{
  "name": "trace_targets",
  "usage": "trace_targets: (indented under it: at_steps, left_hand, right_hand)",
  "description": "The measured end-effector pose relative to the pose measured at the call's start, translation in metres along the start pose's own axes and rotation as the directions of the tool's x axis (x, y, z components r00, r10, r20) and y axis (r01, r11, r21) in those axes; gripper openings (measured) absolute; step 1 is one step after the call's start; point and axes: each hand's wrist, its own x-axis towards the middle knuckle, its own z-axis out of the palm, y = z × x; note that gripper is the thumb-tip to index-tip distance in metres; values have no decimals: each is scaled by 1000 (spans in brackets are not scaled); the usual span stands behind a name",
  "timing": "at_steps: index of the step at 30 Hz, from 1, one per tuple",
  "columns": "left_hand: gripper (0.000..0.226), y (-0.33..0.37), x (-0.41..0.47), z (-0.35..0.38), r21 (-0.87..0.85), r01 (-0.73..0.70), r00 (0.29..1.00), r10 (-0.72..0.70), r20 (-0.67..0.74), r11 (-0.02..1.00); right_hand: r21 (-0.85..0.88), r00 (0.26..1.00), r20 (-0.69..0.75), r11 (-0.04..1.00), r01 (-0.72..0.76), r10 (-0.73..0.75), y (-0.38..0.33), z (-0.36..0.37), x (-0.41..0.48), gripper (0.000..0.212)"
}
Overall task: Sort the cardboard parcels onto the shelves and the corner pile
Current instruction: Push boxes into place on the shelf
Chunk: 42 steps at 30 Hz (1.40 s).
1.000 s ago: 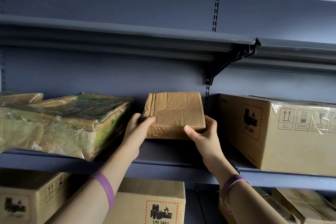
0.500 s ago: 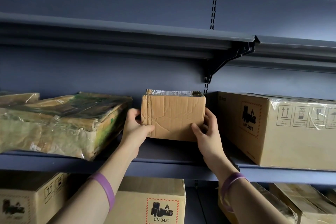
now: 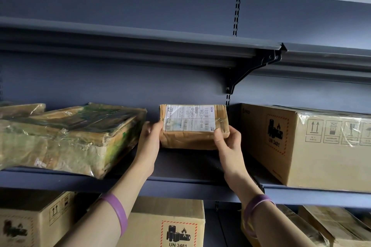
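A small crumpled cardboard parcel (image 3: 193,126) with a white shipping label on its facing side stands on the middle shelf (image 3: 180,184), between two bigger parcels. My left hand (image 3: 150,136) grips its left side. My right hand (image 3: 227,140) holds its lower right corner, thumb on the labelled face. Both wrists wear purple bands.
A flattened, plastic-wrapped parcel (image 3: 66,136) lies on the shelf to the left. A large box marked UN 3481 (image 3: 305,144) stands to the right. An upper shelf (image 3: 140,40) with a black bracket (image 3: 251,70) hangs overhead. More boxes (image 3: 172,224) sit on the shelf below.
The small parcel has been tipped forward, so its labelled side now faces me instead of the plain cardboard side. Both hands stayed on its sides.
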Motion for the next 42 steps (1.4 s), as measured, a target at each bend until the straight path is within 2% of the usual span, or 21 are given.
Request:
trace_targets:
  at_steps: [2, 4, 7, 13, 17, 18, 21, 22, 25, 26, 28, 30, 32, 35, 37, 42]
  left_hand:
    - [14, 0, -2, 1, 20, -27, 1000, 26, 11, 999]
    - [14, 1, -3, 1, 48, -53, 999, 52, 18, 997]
    - [13, 0, -3, 0, 83, -64, 998, 63, 15, 994]
    - [15, -2, 0, 0, 80, -74, 997, 73, 18, 994]
    - [9, -6, 2, -1, 115, -135, 991, 135, 6, 984]
    - [7, -7, 1, -1, 133, -158, 987, 158, 12, 978]
    - [38, -6, 1, -1, 123, -167, 986, 163, 41, 978]
    - [37, -4, 1, 0, 131, -158, 987, 155, 36, 979]
    - [15, -1, 6, 2, 126, -77, 996, 81, -24, 989]
    - [22, -2, 7, 1, 114, -62, 997, 66, -36, 992]
    - [32, -7, 7, -1, 122, -79, 995, 86, -55, 989]
    - [20, -11, 5, -3, 175, -122, 990, 133, -52, 977]
    - [13, -13, 4, -4, 242, -153, 986, 164, -29, 958]
    - [27, -16, 7, -5, 308, -184, 982, 187, 19, 933]
    - [35, -15, 6, -5, 336, -151, 988, 150, 29, 930]
    - [35, -17, 8, -3, 485, -47, 999, 29, 46, 873]
  right_hand:
    - [-8, 997, -33, 997, -72, 72, 2, 0, 3, 58]
    - [-36, 993, -56, 994, -101, 99, 4, -1, 6, 44]
    - [-85, 995, -68, 993, -83, 77, 3, 0, 7, 34]
    - [-96, 994, -83, 992, -81, 73, 7, 1, 8, 31]
    - [-141, 993, -115, 989, -49, 33, 9, 0, 9, 21]
    - [-157, 993, -117, 987, -33, 14, 9, -1, 9, 21]
    - [-225, 992, -125, 974, -2, -27, 12, -2, 7, 28]
    - [-238, 991, -130, 971, -2, -30, 12, -3, 7, 30]
    - [-228, 992, -124, 974, -13, -16, 10, -4, 6, 33]
    - [-203, 995, -99, 979, -17, -3, 8, -3, 4, 35]
    - [-144, 999, -26, 989, -26, 23, 5, -2, 2, 45]
    - [-135, 999, -3, 990, -41, 41, 2, 0, 0, 61]
    - [-159, 998, -32, 986, -57, 53, 1, 1, 1, 68]
    - [-236, 997, -63, 969, -67, 53, 3, 1, 2, 57]
    - [-295, 995, -80, 952, -82, 61, 6, 0, 3, 53]
    - [-415, 987, -119, 898, -145, 104, 11, -1, 9, 49]
